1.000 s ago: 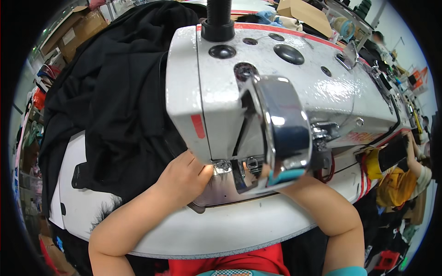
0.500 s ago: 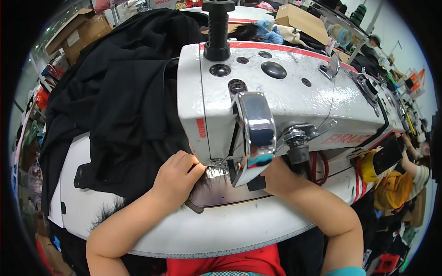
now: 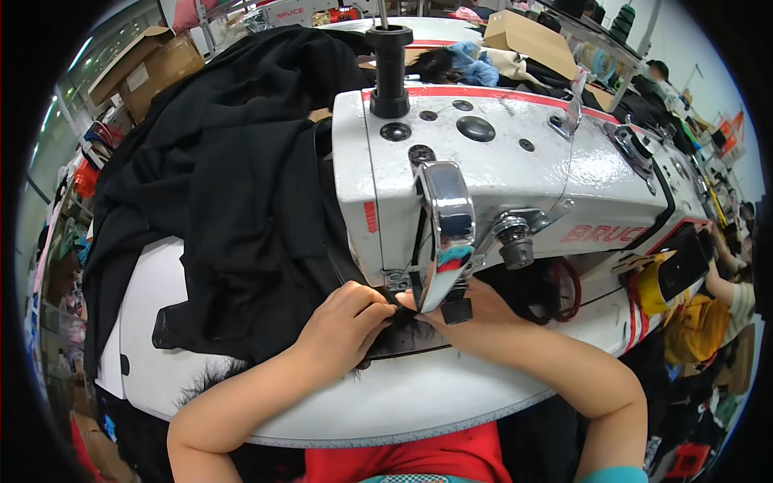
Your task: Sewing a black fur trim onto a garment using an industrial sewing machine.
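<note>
A large black garment lies in folds to the left of a white sewing machine, and dark furry trim sticks out along its near side. My left hand is closed, thumb and fingers pinching the black fabric just in front of the machine's needle area. From the other side my right hand reaches in, its thumb and fingertips close to the left ones at the fabric edge. The shiny metal lever cover and the black part below it hide some of the right fingers. The presser foot is mostly covered.
The white sewing table curves along the near side, with a measuring strip on its edge. A thread cone post rises from the machine head. Cardboard boxes stand at the far left; a co-worker in yellow sits at right.
My left hand has shifted right, and my right hand has come out from behind the lever cover toward it. Their fingertips now nearly meet at the fabric. The view has shifted slightly.
</note>
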A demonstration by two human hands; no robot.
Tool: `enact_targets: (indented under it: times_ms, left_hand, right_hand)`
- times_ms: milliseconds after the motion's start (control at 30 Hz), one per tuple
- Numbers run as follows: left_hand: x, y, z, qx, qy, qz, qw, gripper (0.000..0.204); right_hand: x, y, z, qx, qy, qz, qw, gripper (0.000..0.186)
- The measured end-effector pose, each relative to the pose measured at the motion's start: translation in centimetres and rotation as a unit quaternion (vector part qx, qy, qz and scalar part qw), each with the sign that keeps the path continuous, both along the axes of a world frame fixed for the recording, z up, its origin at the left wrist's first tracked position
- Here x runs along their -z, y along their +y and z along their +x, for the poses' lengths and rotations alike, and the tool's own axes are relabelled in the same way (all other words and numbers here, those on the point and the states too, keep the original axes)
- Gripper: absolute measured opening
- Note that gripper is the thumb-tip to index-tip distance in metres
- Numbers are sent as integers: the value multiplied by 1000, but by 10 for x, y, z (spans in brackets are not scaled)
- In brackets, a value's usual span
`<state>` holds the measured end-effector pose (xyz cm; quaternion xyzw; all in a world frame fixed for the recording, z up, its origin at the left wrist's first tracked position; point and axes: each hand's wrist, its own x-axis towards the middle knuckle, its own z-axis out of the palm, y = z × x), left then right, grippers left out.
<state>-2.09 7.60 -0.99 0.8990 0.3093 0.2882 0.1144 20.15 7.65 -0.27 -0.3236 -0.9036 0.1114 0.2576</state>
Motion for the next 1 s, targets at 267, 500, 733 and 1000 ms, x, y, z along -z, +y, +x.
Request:
enact_targets:
  times_ms: [267, 500, 733, 1000]
  left_hand:
    - [-11, 24, -41, -93, 124, -77, 985, 51]
    - [3, 74, -29, 19, 104, -50, 993, 44]
    - [-10, 4, -89, -358, 174, 57, 916, 63]
    - [56, 165, -118, -200, 175, 172, 949, 55]
  right_hand:
    - [32, 5, -1, 46, 95, -209, 972, 21]
    - [33, -2, 5, 48, 40, 77, 995, 14]
    - [22, -8, 10, -3, -74, 127, 989, 24]
    - [25, -18, 10, 30, -70, 146, 986, 38]
